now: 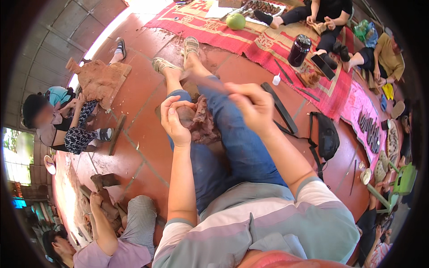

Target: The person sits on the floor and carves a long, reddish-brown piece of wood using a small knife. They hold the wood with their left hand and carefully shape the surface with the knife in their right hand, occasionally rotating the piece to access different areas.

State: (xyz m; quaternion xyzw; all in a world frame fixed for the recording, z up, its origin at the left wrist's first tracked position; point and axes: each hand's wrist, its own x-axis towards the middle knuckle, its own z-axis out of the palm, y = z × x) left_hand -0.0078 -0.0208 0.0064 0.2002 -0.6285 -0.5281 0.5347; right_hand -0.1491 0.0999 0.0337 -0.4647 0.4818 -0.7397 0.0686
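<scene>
My right hand is closed round one end of a thin brown stick, smeared by motion, that points toward my feet. Between my knees sits a rough lump of reddish-brown clay, folded and uneven on top. On its left side my left hand curls its fingers round a smoother, rounded part of the clay. The fingertips and the underside of the lump are partly hidden.
A black bag and a dark flat bar lie to my right. Beyond them a red mat carries a dark jar and a green round fruit. Several people sit around, one beside a clay-covered board.
</scene>
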